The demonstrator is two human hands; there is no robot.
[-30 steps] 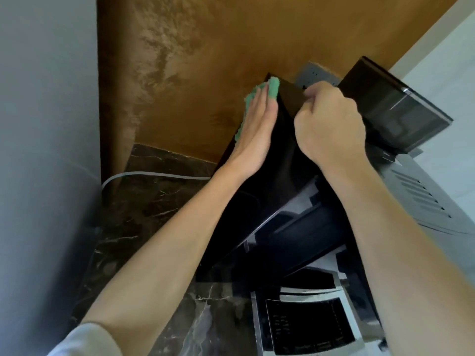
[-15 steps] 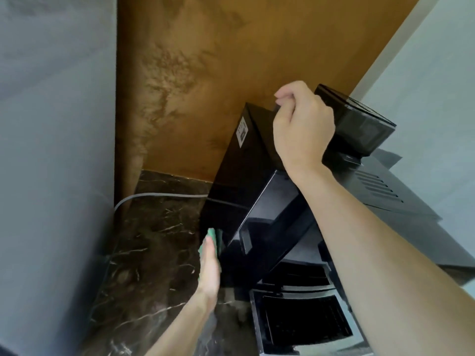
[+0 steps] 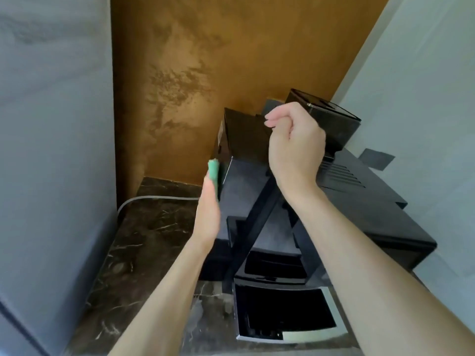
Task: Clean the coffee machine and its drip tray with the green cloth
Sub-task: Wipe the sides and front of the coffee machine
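**While the green cloth (image 3: 213, 170) meets the coffee machine (image 3: 246, 191)**

As the left hand (image 3: 208, 214) lies flat, fingers straight and together, the green cloth sits pinned under its fingertips against the machine's left side, up near the top edge. The right hand (image 3: 295, 147) is curled, gripping nothing, above the machine. The drip tray (image 3: 331, 327) juts out front on the bench (image 3: 144, 240).

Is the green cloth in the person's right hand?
No, the left hand presses the green cloth against the side of the coffee machine.
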